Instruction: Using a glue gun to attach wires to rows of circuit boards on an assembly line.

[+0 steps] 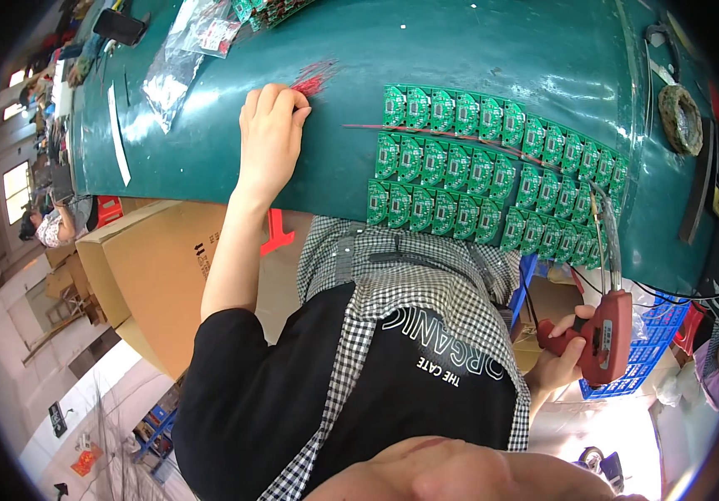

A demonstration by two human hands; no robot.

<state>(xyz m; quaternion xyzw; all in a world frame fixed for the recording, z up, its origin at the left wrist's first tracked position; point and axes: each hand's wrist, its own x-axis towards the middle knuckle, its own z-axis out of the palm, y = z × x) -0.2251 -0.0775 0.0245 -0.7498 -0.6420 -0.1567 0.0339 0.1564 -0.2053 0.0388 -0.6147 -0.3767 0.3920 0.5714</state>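
My left hand (270,142) reaches over the table with its fingers bent together at the near end of a small bundle of thin red wires (316,77). How many wires the fingertips pinch is hidden. In my right hand (562,364) is a red soldering gun (608,342), gripped by its handle. Its long metal tip points away from me, above the right end of the green circuit boards (457,165). The boards lie in three rows of joined panels. Across the far row stretches a long thin red wire (426,130).
At the far left lie clear plastic bags (177,71), a phone (120,27) and a white strip (118,134). More green boards (269,10) sit at the far edge. A roll of tape (680,118) rests at right. Below the table are a cardboard box (155,275) and blue crate (648,351).
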